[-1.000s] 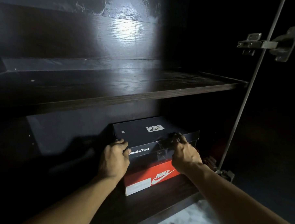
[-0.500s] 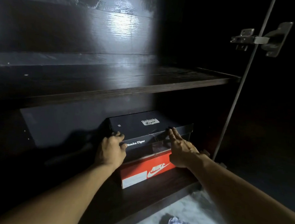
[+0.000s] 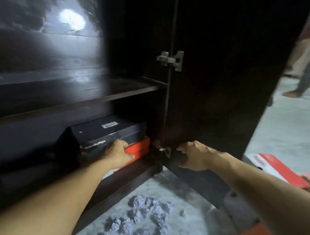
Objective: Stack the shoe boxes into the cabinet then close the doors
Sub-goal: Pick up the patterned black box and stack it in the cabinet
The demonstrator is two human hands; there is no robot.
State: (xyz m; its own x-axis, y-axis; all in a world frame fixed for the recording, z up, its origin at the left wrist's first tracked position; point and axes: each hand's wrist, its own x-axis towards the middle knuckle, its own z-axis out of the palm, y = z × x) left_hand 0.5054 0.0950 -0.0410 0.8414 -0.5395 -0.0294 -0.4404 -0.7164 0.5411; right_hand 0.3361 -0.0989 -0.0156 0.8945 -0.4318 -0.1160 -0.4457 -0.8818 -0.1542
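Note:
A black shoe box (image 3: pixel 104 131) lies on top of a red shoe box (image 3: pixel 140 148) on the bottom shelf of the dark cabinet (image 3: pixel 123 180), at its right end. My left hand (image 3: pixel 119 153) presses against the fronts of both boxes, fingers on the black box's lower edge and thumb on the red one. My right hand (image 3: pixel 193 154) is off the boxes, beside the lower hinge (image 3: pixel 162 149) of the open right door (image 3: pixel 223 84), fingers loosely bent and holding nothing.
An upper shelf (image 3: pixel 80 96) spans the cabinet above the boxes. Crumpled paper balls (image 3: pixel 146 211) lie on the grey floor in front. A red box lid (image 3: pixel 276 168) lies on the floor to the right. Another person's legs (image 3: pixel 307 74) stand at far right.
My right hand left the black box and moved right to the door near its lower hinge. My left hand slid down the box fronts. The view swung right.

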